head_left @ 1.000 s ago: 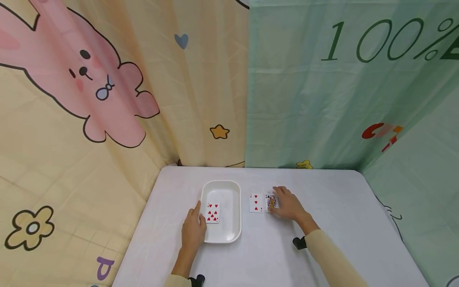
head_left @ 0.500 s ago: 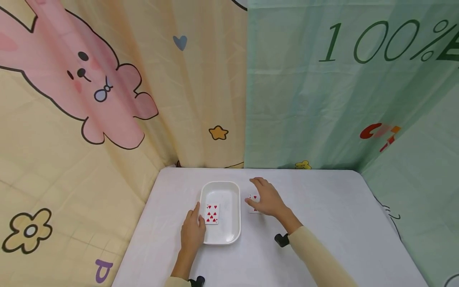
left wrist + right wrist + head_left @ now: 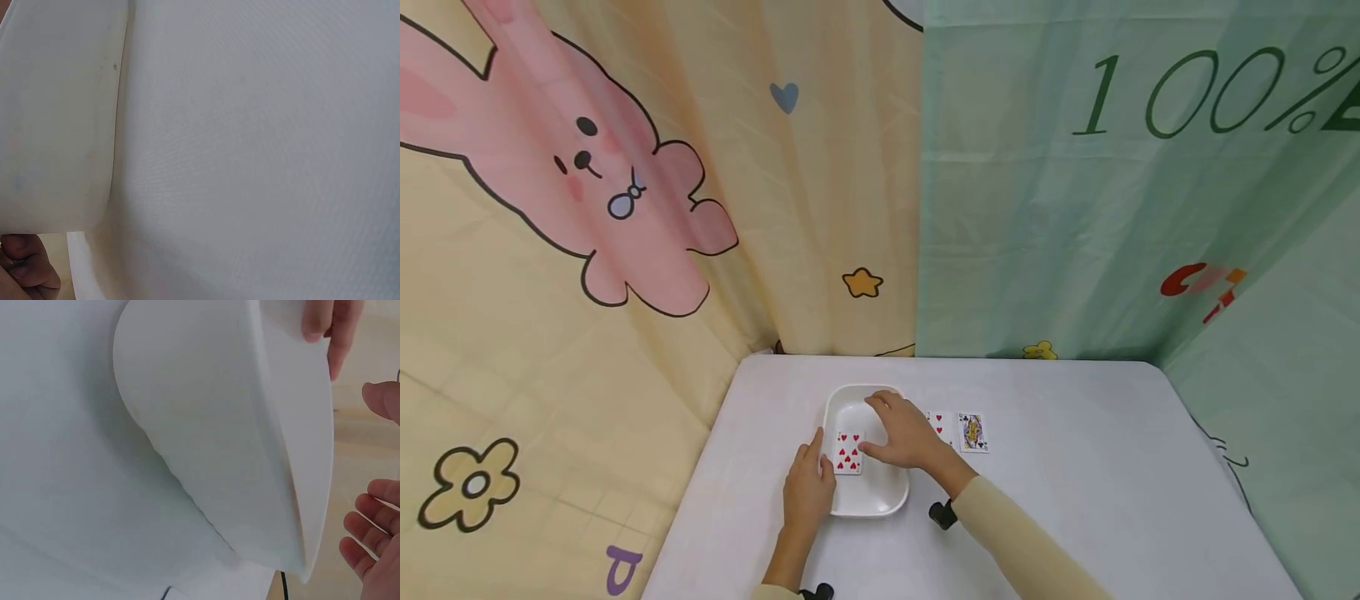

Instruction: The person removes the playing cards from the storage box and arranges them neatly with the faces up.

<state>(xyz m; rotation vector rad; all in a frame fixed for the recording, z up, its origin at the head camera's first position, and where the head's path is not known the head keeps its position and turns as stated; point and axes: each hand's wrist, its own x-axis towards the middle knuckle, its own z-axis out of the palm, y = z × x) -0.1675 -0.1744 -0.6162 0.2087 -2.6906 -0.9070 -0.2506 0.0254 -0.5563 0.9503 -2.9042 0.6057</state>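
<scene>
"Where was the right hand [image 3: 904, 435]?"

"Lower centre of the head view, over the tray [image 3: 880, 496], with thumb and fingers spread well apart and nothing seen between them."

"And the left hand [image 3: 807, 492]?"

"It pinched the tray's left rim, thumb inside, other fingers outside."

"What did the tray look like?"

"Smooth and white, with rounded corners. In its left part a hearts card [image 3: 848, 454] lay face up, white with red pips. The right thumb was close to it; I couldn't tell whether they touched."

"Were there other cards?"

"Two, face up just right of the tray. A second hearts card [image 3: 938, 423] was partly hidden by the right hand. Next to it, further right, a face card [image 3: 973, 433] lay in plain sight, its figure yellow and blue, its corner marks black."

"Anything else in the way?"

"The right hand also covered some of the tray's right side. A black device [image 3: 942, 514] sat at that wrist, and a cream sleeve [image 3: 1015, 542] ran to the bottom edge."

"And beyond?"

"A white table [image 3: 1112, 500] underneath; behind it, a yellow curtain [image 3: 835, 192] with a pink rabbit [image 3: 640, 258] at upper left, and a green curtain [image 3: 1000, 208] lettered '100%' at upper right."
</scene>
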